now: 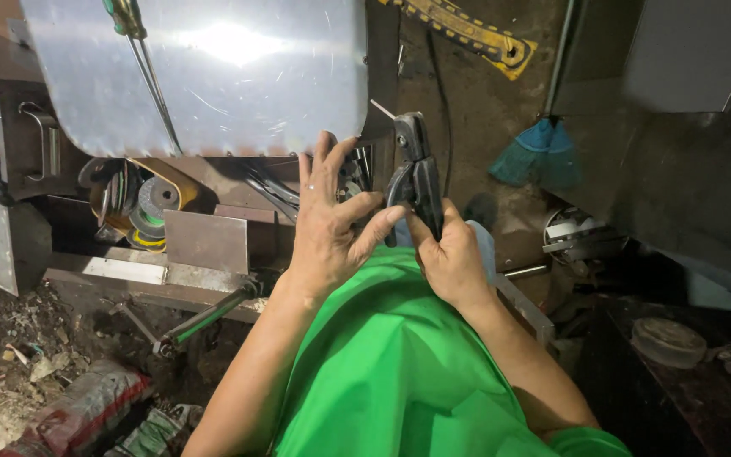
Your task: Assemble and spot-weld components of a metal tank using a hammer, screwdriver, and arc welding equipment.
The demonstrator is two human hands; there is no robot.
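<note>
Black snips [417,173] clamped in right hand [453,258], jaws at lower right corner of steel sheet [213,72]. Left hand [329,224] open, fingers spread, bracing sheet edge. Thin sliver started; rest of sheet edge uncut.

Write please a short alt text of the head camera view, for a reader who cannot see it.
The right hand grips black metal snips at the corner of a shiny metal sheet, while the left hand rests spread open beside the tool. A screwdriver lies on the sheet, above a cluttered workshop floor.
</note>
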